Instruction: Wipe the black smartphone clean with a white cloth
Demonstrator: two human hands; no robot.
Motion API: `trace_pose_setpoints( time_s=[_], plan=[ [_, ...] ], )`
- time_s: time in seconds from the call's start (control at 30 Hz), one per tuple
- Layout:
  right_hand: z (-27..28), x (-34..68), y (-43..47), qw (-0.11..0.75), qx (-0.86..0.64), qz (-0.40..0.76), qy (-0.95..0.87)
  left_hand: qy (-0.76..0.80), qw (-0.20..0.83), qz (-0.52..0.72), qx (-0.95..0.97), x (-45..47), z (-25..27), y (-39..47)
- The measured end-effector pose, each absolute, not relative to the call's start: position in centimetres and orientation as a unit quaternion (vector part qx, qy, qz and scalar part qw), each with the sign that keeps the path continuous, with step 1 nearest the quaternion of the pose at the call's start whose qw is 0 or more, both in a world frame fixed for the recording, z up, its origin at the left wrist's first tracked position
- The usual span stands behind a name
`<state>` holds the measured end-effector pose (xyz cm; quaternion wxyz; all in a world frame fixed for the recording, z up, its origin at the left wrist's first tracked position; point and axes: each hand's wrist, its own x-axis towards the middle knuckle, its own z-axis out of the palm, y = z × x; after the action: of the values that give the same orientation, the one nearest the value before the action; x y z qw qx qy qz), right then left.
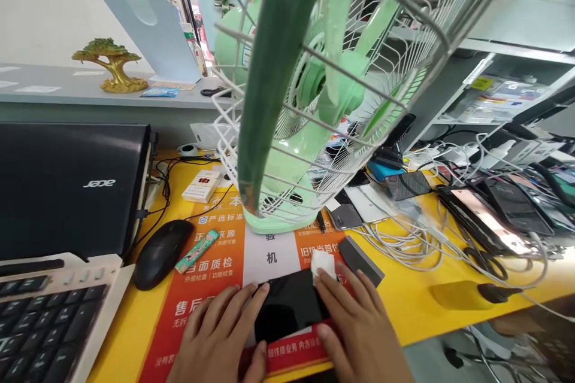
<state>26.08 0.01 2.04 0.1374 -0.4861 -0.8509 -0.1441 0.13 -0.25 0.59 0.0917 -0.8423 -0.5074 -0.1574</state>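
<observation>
A black smartphone (290, 305) lies screen up, slightly tilted, on the printed mat near the front edge. My left hand (220, 329) grips its left end, fingers over the side and thumb by the lower edge. At the phone's right end, my right hand (354, 317) presses a small folded white wipe (322, 261) with its fingertips, the thumb beside the lower edge. A dark grey flat strip (360, 260) lies just beyond the right fingers. The undersides of both hands are hidden.
A green fan (309, 90) with a white wire cage looms close ahead. At left are an Acer laptop (67, 185), a keyboard (54, 317) and a black mouse (164, 253). Tangled white cables (404, 245), several phones, scissors (485, 260) and a yellow bottle (465, 295) lie right.
</observation>
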Motion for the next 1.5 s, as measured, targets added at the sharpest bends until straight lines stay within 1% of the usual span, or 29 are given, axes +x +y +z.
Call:
trace_pose_setpoints(
  time_s=[0.07,0.13,0.17,0.27,0.37,0.43,0.5,0.53,0.6,0.63,0.67,0.7,0.73,0.8,0.87,0.97,1.1,1.13,1.2,1.27,1.3,1.4,1.5],
  plan=[
    [1.4,23.8,0.2,0.172,-0.457,-0.127,-0.863,-0.502,0.092,-0.16,-0.845,0.2,0.8,-0.3],
    [0.7,22.1,0.3,0.21,-0.403,-0.146,-0.879,-0.499,0.093,-0.164,-0.846,0.2,0.8,-0.2],
    [0.5,22.2,0.3,0.214,-0.38,-0.158,-0.886,-0.5,0.094,-0.166,-0.845,0.2,0.9,-0.2],
    [1.6,25.6,-0.1,0.165,-0.35,-0.178,-0.905,-0.505,0.091,-0.172,-0.841,0.4,1.0,-0.1],
    [3.0,29.1,-0.3,0.129,-0.429,-0.178,-0.876,-0.504,0.087,-0.18,-0.841,0.5,1.0,-0.1],
    [2.9,28.3,-0.3,0.125,-0.469,-0.164,-0.859,-0.507,0.084,-0.178,-0.839,0.5,1.0,-0.2],
    [1.8,25.2,-0.1,0.139,-0.468,-0.14,-0.861,-0.509,0.085,-0.17,-0.839,0.3,0.8,-0.2],
    [1.1,23.4,-0.1,0.163,-0.456,-0.13,-0.865,-0.507,0.087,-0.164,-0.842,0.2,0.6,-0.2],
    [-0.2,20.9,0.0,0.246,-0.405,-0.16,-0.866,-0.495,0.095,-0.159,-0.849,0.0,0.5,-0.2],
    [-0.5,20.6,0.0,0.269,-0.388,-0.173,-0.864,-0.49,0.098,-0.159,-0.851,-0.1,0.4,-0.2],
    [-0.6,21.0,-0.1,0.278,-0.376,-0.185,-0.864,-0.489,0.099,-0.158,-0.852,-0.1,0.5,-0.2],
    [-0.5,22.0,-0.3,0.262,-0.374,-0.185,-0.87,-0.49,0.098,-0.157,-0.852,0.0,0.5,-0.2],
    [-0.1,23.6,-0.5,0.226,-0.375,-0.181,-0.881,-0.494,0.095,-0.156,-0.85,0.1,0.7,-0.2],
    [1.0,27.6,-1.0,0.176,-0.407,-0.177,-0.879,-0.503,0.087,-0.154,-0.846,0.3,0.9,-0.2],
    [2.1,31.5,-1.7,0.174,-0.469,-0.151,-0.853,-0.507,0.083,-0.156,-0.844,0.4,1.1,-0.1],
    [2.8,35.2,-3.2,0.216,-0.549,-0.13,-0.797,-0.505,0.087,-0.159,-0.844,0.4,1.1,-0.1],
    [1.5,36.4,-4.4,0.278,-0.627,-0.166,-0.708,-0.499,0.092,-0.156,-0.847,0.4,1.0,-0.2],
    [0.9,36.3,-4.4,0.274,-0.635,-0.174,-0.701,-0.499,0.094,-0.155,-0.848,0.4,1.0,-0.2],
    [-0.4,36.1,-4.2,0.236,-0.634,-0.181,-0.714,-0.499,0.101,-0.156,-0.847,0.3,1.0,-0.2],
    [-1.4,35.7,-4.0,0.196,-0.632,-0.172,-0.73,-0.495,0.109,-0.157,-0.848,0.3,0.9,-0.2],
    [-1.6,35.5,-3.9,0.194,-0.635,-0.165,-0.729,-0.491,0.116,-0.159,-0.849,0.2,0.8,-0.2],
    [-1.5,34.9,-4.1,0.253,-0.639,-0.149,-0.711,-0.486,0.135,-0.16,-0.848,0.5,0.9,0.0],
    [-1.4,34.4,-4.6,0.301,-0.613,-0.148,-0.715,-0.48,0.149,-0.157,-0.85,2.0,1.6,0.8]
  ],
)
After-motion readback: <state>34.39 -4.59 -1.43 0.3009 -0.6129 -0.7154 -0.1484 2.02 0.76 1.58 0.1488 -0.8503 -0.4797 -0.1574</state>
